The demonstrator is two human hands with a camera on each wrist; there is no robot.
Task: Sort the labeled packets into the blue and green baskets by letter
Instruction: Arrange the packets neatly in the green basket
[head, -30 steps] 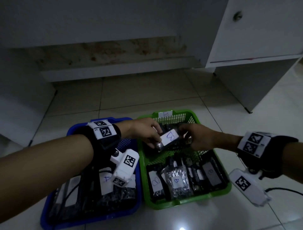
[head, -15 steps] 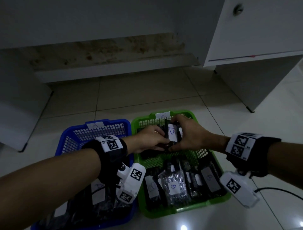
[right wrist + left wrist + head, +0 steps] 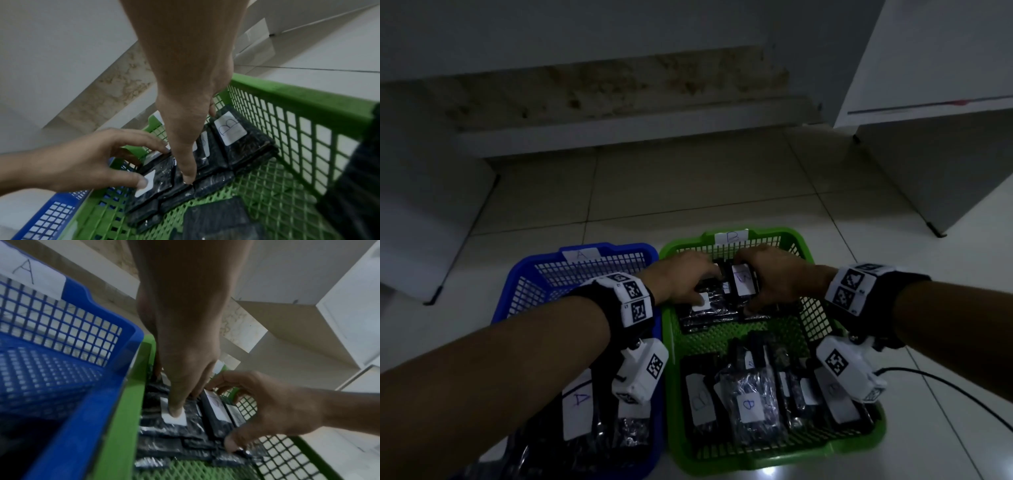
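Fingers (image 3: 188,175) on packets (image 3: 230,134), B label legible

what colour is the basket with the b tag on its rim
Green basket, a grid-mesh plastic one; clearest in the head view, tag on its far rim.

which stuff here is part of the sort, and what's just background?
Job:
green basket
blue basket
B packet under both hands
left hand
right hand
A packet

Background:
white cabinet
black cable

Floor: we see pale glossy tiles (image 3: 688,192) beyond the fingertips.
Wall base: stained ledge (image 3: 619,130) farther ahead.
Cabinet: white cabinet (image 3: 935,85), ahead-right of our fingers.
Cable: black cable (image 3: 945,387), behind-right.
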